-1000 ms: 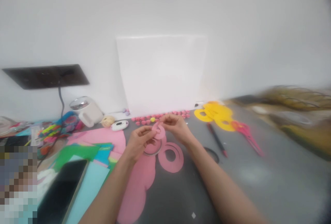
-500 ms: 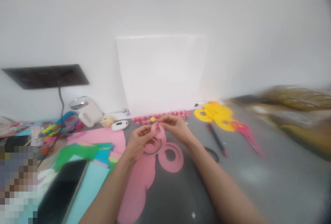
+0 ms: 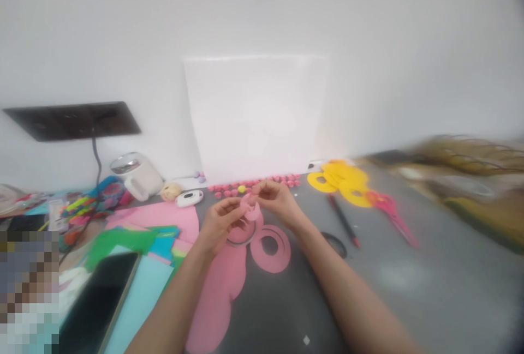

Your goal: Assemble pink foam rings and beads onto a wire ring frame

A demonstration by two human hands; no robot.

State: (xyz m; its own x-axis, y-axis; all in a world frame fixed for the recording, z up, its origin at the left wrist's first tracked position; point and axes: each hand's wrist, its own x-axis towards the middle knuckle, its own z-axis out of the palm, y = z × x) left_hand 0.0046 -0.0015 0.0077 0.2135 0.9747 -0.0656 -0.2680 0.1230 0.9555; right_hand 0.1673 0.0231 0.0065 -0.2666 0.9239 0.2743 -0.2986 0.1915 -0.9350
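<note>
Pink paper strip (image 3: 250, 208) held up off surface (image 3: 409, 283), pinched between both hands. Left hand (image 3: 219, 223) fingers clamp near end, right hand (image 3: 278, 199) fingers clamp far end. Strip curls between them, right above pink ring (image 3: 271, 241). Both hands equally close.

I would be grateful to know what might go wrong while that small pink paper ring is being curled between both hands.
1. The small pink paper ring, pinched by the left hand and right hand, is thin and might tear.
2. If dropped, it may blend in with the flat pink paper ring and pink paper sheet below.
</note>
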